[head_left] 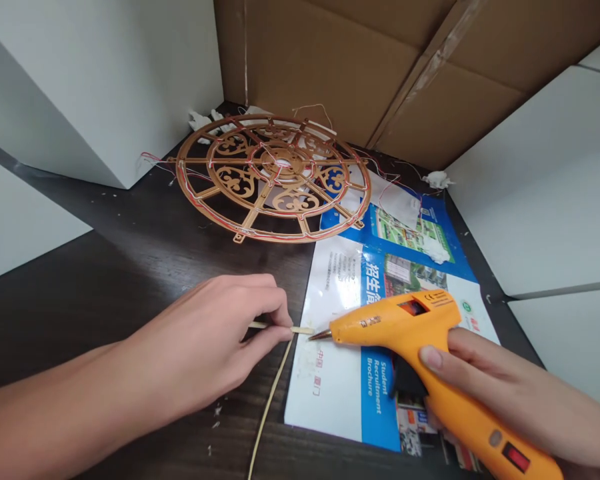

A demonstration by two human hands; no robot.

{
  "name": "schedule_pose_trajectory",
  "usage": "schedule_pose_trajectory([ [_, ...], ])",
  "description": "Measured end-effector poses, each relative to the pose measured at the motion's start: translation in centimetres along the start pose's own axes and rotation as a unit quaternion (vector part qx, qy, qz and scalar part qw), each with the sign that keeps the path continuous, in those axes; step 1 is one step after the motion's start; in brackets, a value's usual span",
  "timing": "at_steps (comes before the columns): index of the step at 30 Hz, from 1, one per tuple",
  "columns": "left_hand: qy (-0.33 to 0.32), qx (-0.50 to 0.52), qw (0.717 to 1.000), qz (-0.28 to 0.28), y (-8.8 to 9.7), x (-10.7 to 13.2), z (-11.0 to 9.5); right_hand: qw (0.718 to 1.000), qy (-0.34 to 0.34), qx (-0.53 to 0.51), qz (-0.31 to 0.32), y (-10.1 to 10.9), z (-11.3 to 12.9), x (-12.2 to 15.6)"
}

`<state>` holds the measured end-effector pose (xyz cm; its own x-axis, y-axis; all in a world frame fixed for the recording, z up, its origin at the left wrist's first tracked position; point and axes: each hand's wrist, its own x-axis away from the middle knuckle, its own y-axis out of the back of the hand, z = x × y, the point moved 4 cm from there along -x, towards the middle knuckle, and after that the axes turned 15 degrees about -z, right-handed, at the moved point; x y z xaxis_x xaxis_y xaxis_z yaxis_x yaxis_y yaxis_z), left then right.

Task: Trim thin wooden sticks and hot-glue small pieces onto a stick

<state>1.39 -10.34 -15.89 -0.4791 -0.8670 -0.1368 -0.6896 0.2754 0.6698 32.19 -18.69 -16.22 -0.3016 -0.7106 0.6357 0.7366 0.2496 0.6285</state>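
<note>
My left hand (215,340) pinches a short thin bamboo stick (303,330) between thumb and fingers, its tip poking out to the right. A longer bamboo strip (270,407) runs from the pinch down toward the near table edge. My right hand (505,393) grips an orange hot glue gun (420,333), whose metal nozzle (320,335) points left and nearly touches the stick's tip. Both hands hover over the left edge of a blue and white brochure (340,393) lying on the dark wooden table (130,267).
A round gold openwork frame (273,177) wound with thin red and white wires lies at the back of the table. Cardboard (330,60) stands behind it. White panels (540,180) wall in both sides. Crumpled white scraps (437,179) lie near the back corners.
</note>
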Motion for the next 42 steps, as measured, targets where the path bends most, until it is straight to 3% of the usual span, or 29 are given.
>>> schedule_pose_trajectory([
  [3,0.014,-0.017,1.0,0.002,-0.1,0.0,0.0,0.991,-0.106,-0.069,0.04,-0.4,0.5,0.6],
  [7,0.026,-0.036,0.999,-0.004,-0.2,0.1,-0.1,0.977,-0.153,-0.145,0.044,-0.6,1.2,1.0],
  [13,0.005,-0.02,1.0,-0.018,-0.1,0.1,-0.2,0.981,-0.136,-0.136,0.025,-0.4,0.9,0.6],
  [19,-0.007,0.012,1.0,-0.02,-0.2,0.2,0.0,0.988,-0.114,-0.087,0.057,-0.4,0.7,0.1],
  [27,-0.017,0.03,0.999,-0.023,-0.1,0.1,-0.1,0.996,-0.076,-0.044,0.021,0.0,-0.3,-1.1],
  [33,-0.025,-0.014,0.999,-0.022,0.3,0.3,-0.5,0.986,-0.127,-0.066,0.084,-0.4,-1.2,-1.0],
  [42,-0.035,-0.045,0.998,-0.008,-0.1,0.4,-0.2,0.985,-0.134,-0.072,0.075,-0.5,-0.3,-0.5],
])
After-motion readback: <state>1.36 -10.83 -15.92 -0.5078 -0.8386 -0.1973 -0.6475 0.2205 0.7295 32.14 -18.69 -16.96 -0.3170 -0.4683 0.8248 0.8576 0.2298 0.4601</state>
